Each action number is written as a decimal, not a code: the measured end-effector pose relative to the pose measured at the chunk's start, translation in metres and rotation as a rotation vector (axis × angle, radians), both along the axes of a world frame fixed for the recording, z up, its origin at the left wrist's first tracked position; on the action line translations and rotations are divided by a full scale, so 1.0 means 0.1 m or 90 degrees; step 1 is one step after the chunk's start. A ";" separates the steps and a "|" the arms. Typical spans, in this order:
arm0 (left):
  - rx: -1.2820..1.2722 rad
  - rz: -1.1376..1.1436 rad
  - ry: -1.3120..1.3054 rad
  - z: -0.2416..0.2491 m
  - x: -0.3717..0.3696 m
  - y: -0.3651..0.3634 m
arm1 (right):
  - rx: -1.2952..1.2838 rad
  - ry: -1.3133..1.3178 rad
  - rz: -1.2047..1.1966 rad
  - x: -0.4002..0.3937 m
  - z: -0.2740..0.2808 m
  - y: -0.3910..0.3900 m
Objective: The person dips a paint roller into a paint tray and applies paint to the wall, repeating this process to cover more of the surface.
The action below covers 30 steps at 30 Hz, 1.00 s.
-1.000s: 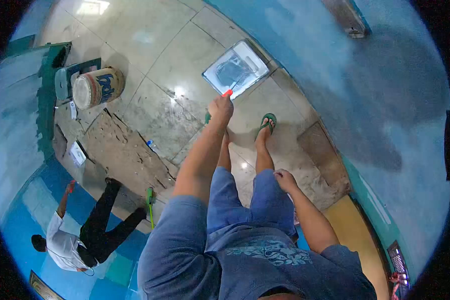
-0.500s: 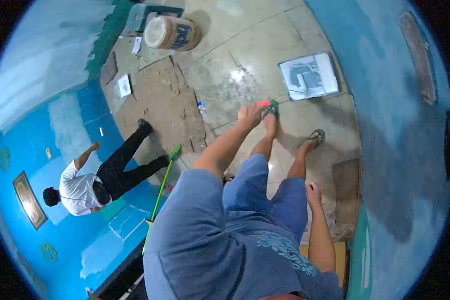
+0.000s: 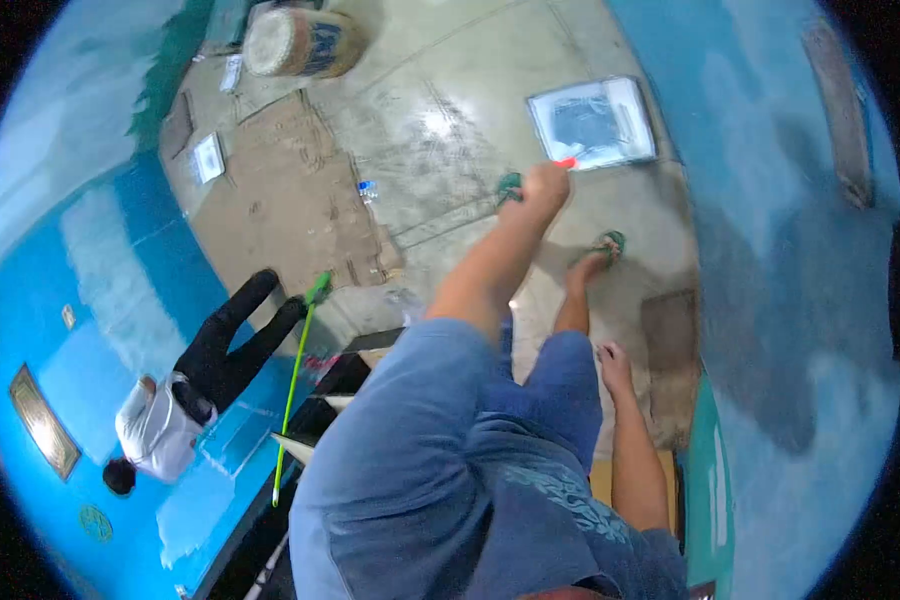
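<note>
step: you carry a red-tipped handle (image 3: pixel 566 163) toward the white rectangular paint tray (image 3: pixel 592 122) | left hand (image 3: pixel 545 186) fingers pinching it | right hand (image 3: pixel 613 366) fingers loosely curled, empty | next: likely lower it into tray

Red handle (image 3: pixel 566 163), green sandals (image 3: pixel 607 243), blue patterned shirt (image 3: pixel 530 490).
</note>
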<state>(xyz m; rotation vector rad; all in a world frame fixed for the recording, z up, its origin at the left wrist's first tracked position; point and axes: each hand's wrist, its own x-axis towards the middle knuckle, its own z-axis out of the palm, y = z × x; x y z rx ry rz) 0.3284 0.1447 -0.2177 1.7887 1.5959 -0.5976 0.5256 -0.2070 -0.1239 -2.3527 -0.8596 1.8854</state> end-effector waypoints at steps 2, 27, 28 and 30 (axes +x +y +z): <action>0.011 -0.028 -0.041 -0.04 -0.21 -0.07 | -0.017 -0.014 0.013 -0.06 0.26 0.32; -0.022 -0.081 0.095 -0.30 -0.40 -0.23 | 0.060 0.010 -0.034 -0.15 0.34 0.33; -0.026 -0.089 0.088 -0.20 -0.36 -0.24 | 0.073 0.009 -0.033 -0.15 0.36 0.31; 0.020 -0.133 0.051 0.09 -0.33 -0.18 | 0.061 0.002 -0.051 -0.14 0.39 0.31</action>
